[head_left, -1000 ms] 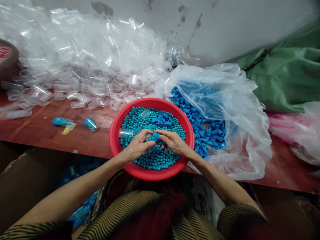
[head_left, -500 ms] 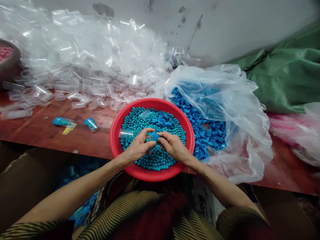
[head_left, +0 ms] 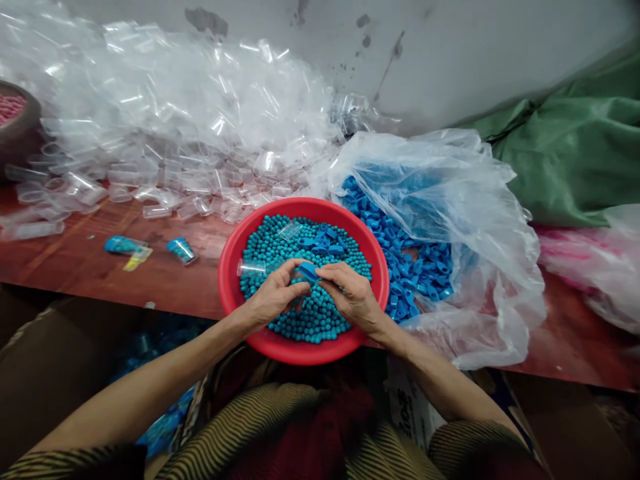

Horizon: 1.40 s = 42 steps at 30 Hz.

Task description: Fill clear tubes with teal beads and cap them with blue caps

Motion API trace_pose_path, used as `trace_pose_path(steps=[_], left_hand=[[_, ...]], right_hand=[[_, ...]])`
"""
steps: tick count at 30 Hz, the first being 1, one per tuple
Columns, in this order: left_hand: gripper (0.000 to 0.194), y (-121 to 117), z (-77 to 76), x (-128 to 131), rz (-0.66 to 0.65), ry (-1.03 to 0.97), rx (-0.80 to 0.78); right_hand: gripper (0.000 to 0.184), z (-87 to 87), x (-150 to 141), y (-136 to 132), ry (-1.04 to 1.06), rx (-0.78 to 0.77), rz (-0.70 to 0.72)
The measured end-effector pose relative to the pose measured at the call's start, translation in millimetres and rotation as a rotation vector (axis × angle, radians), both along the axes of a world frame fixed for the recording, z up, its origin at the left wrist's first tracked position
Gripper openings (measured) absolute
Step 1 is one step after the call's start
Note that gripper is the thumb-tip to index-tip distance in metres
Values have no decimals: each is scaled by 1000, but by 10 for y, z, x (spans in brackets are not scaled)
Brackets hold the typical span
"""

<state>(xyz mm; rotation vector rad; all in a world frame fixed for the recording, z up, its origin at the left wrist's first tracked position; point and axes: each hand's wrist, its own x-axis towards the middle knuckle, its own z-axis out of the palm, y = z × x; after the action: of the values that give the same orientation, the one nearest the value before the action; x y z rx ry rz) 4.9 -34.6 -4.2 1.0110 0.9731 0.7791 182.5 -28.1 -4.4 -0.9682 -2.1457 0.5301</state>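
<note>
Over a red basin (head_left: 230,267) of teal beads (head_left: 310,320), my two hands meet at a small blue plastic cap (head_left: 307,271). My left hand (head_left: 276,293) is curled around what looks like a small clear plastic cup, mostly hidden by the fingers, at the cap's left side. Thumb and fingers of my right hand (head_left: 351,293) pinch the cap from the right. Among the beads lie a clear cup (head_left: 251,267) near the left rim, another clear cup (head_left: 290,231) farther back, and several loose blue caps (head_left: 325,239).
Clear cups (head_left: 200,120) are heaped along the wall. Right of the basin, more blue caps (head_left: 415,267) spill from a clear plastic bag (head_left: 480,220). Two capped cups with beads, a lying one (head_left: 123,245) and a shorter one (head_left: 181,250), are at left on the red tabletop (head_left: 100,273).
The blue cap has tilted and shifted slightly left between my fingers. My right fingertips have moved slightly on it; my left hand has barely moved.
</note>
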Motion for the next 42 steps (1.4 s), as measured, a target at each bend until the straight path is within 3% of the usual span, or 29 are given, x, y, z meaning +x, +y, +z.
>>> trace_pose_path(steps=[6, 13, 27, 34, 36, 38, 42], left_hand=[[45, -13, 24, -8, -8, -51, -39], [50, -11, 17, -19, -15, -80, -68], [53, -27, 42, -20, -60, -103, -143], [41, -51, 21, 19, 59, -120, -91], [38, -51, 21, 7, 64, -99, -54], [36, -43, 22, -16, 56, -72, -8], [36, -21, 6, -55, 2, -21, 52]], right_hand=[[20, 13, -6, 0, 1, 229, -12], [21, -78, 24, -1, 7, 339, 22], [28, -132, 103, -21, -111, 413, 116], [29, -186, 3, -47, -87, 434, 117], [30, -164, -19, -34, -43, 398, 120], [30, -124, -7, -12, 23, 258, 65], [19, -33, 78, 57, 238, -257, -127]])
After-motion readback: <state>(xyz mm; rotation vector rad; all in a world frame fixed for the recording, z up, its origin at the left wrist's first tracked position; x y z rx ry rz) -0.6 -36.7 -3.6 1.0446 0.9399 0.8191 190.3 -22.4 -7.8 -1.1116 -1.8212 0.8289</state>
